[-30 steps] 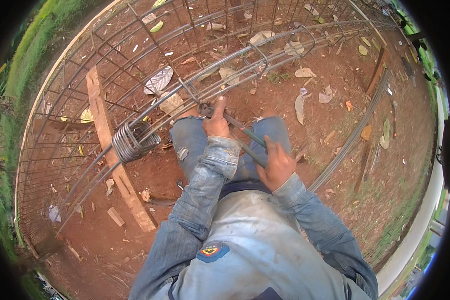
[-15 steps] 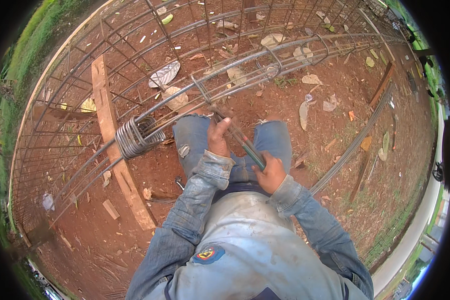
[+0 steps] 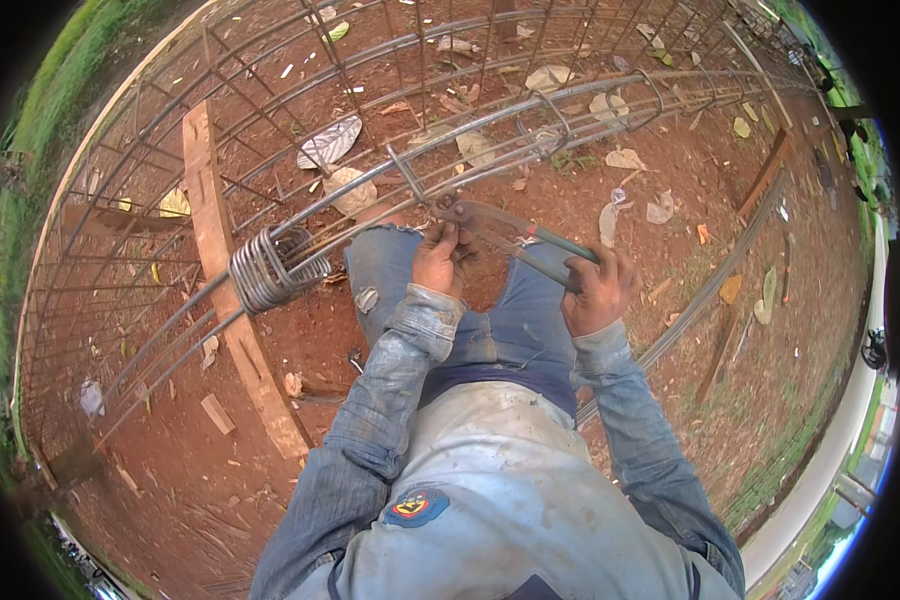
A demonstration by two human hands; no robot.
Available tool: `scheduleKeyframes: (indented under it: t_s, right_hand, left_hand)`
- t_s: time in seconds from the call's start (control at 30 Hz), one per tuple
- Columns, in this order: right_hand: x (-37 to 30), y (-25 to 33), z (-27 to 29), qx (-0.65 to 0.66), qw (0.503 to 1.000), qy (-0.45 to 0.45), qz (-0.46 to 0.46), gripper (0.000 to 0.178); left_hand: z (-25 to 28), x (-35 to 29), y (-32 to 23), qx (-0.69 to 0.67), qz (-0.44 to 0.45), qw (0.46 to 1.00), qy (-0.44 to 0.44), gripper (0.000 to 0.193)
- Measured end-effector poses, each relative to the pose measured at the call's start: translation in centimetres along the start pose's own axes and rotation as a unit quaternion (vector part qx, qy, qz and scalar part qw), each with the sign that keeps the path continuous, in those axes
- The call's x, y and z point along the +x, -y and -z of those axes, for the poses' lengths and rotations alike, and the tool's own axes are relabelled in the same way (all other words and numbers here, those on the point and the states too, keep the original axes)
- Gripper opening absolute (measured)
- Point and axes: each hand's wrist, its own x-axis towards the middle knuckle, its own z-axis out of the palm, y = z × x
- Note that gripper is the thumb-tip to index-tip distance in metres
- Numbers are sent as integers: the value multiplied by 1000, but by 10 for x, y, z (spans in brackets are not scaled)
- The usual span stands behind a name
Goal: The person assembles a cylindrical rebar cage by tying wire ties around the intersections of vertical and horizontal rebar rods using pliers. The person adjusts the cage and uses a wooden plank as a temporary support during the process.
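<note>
While our right hand (image 3: 604, 290) clasps one pair of pincers (image 3: 500, 217) by two green handles (image 3: 562, 243), our left hand (image 3: 438, 264), apart at nine o'clock, curls, its hold unclear

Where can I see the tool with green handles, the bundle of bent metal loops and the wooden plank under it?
Green-handled tool (image 3: 553, 238): head view, upper handle's grip.
Bent metal loops (image 3: 256, 274): head view, middle of the bundle.
Wooden plank (image 3: 257, 375): head view, lower part.
</note>
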Motion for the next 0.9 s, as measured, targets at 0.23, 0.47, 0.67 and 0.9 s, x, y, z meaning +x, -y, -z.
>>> scheduleKeyframes:
  t_s: [0.23, 0.47, 0.67, 0.9]
  right_hand:
    - [-46, -19, -32, 32, 984, 56, -167, 39]
    - [-75, -140, -83, 312, 789, 233, -475, 51]
    - [19, -52, -41, 323, 931, 101, -139, 36]
    - [1, 57, -28, 137, 964, 180, 141, 31]
  left_hand:
    - [35, 37, 9, 246, -53, 966, -57, 23]
    - [29, -1, 9, 232, 59, 970, -49, 23]
    - [10, -35, 2, 250, 51, 964, -69, 26]
    - [-2, -49, 22, 229, 4, 967, -110, 27]
